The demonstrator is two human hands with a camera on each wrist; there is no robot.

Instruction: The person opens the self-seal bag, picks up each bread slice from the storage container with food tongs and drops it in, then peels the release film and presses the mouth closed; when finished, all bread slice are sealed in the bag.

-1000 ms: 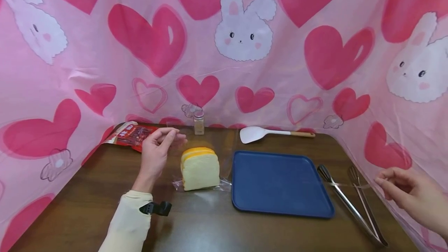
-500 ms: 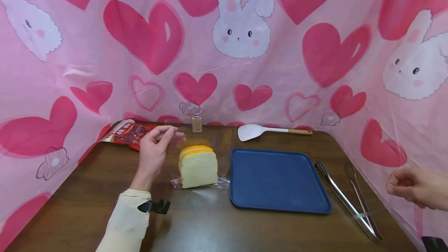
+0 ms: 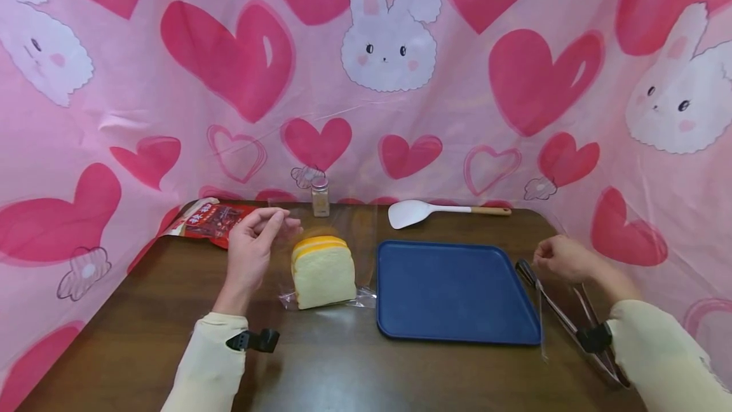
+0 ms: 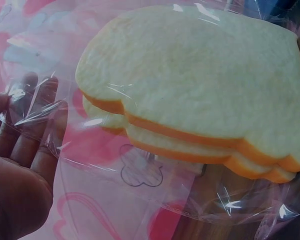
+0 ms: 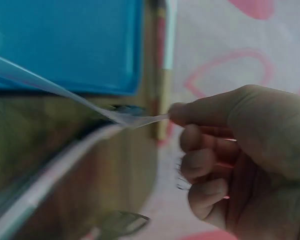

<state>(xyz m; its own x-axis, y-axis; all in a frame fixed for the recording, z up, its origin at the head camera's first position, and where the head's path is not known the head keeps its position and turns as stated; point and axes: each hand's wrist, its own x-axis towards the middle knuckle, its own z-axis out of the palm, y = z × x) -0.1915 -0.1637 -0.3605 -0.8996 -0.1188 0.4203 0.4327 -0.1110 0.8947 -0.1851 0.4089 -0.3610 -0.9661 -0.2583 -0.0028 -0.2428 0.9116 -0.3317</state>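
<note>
Bread slices (image 3: 325, 277) with orange crusts stand in a clear plastic bag (image 4: 230, 204) on the table. My left hand (image 3: 251, 247), left of the bread, pinches the bag's upper edge; in the left wrist view the crinkled film runs over its fingers. On the other side, my right hand (image 3: 566, 259) is raised over the far end of the metal tongs (image 3: 557, 312). Between its thumb and forefinger it pinches a thin clear plastic strip (image 5: 75, 96), which dangles beside the tray in the head view. Its other fingers are curled in.
A blue tray (image 3: 457, 291) lies between the bread and the tongs. Behind it is a white spatula (image 3: 412, 213) with a wooden handle. A small spice jar (image 3: 321, 199) and a red snack packet (image 3: 214, 220) stand along the back. Pink printed cloth (image 3: 229, 100) surrounds the table.
My right hand swings from the far right edge inward over the tongs, bringing the clear strip along; the strip now hangs down. My left hand keeps its hold on the bag, nearly still.
</note>
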